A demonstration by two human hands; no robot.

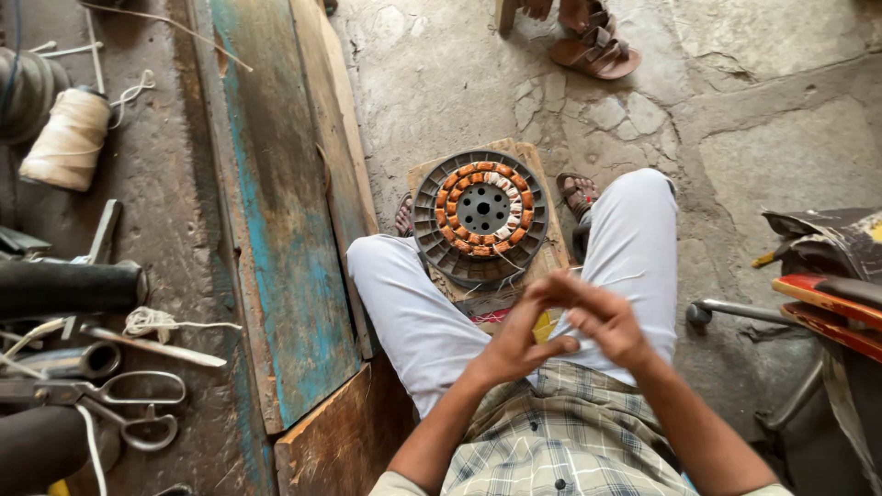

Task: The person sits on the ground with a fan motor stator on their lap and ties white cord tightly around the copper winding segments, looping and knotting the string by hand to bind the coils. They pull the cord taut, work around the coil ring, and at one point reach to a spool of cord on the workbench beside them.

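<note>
I sit with white-trousered knees apart. My left hand (pixel 511 343) and my right hand (pixel 597 317) meet over my lap, fingertips pressed together; whether something thin is pinched between them I cannot tell. Just beyond the hands lies a round grey motor stator (pixel 480 215) with copper-orange windings around a perforated hub. It rests on a wooden board (pixel 537 165) between my knees. Thin wire strands trail from the stator toward my hands.
A blue-painted wooden plank (pixel 276 220) runs along my left. Further left lie scissors (pixel 110 400), a spool of pale thread (pixel 66 138), a black cylinder (pixel 69 287) and loose string. Another person's sandalled foot (pixel 593 41) stands at the top. Red-edged objects (pixel 827 308) sit at right.
</note>
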